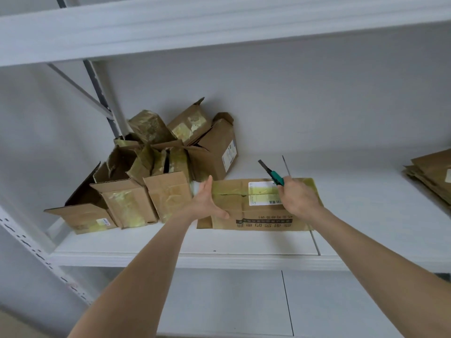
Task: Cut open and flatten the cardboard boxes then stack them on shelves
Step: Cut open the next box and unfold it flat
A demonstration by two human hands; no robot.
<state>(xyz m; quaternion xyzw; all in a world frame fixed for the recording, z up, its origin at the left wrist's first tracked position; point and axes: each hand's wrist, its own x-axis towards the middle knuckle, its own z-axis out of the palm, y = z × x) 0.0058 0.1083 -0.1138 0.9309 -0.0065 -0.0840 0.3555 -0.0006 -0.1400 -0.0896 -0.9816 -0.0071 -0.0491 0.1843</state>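
While it lies low on the white shelf (170,242), the brown box (258,215) sits mid-shelf w/ a white label (262,191) on top & printed text along its near side; can't tell if it's fully flattened. At its left end is the left hand (210,203): fingers straight & together, pointing away, thumb spread onto the cardboard, gripping nothing. Over the box's right part, beside the label, the right hand (299,198) has its fingers curled round a green-handled knife (277,176); blade points up & left, clear of the cardboard. Just left of the box, a heap of opened, taped boxes (151,181) stands vs. the back wall. Far right, well apart, a stack of flat cardboard (432,174) lies on the same shelf. An upper shelf board (219,28) runs overhead.
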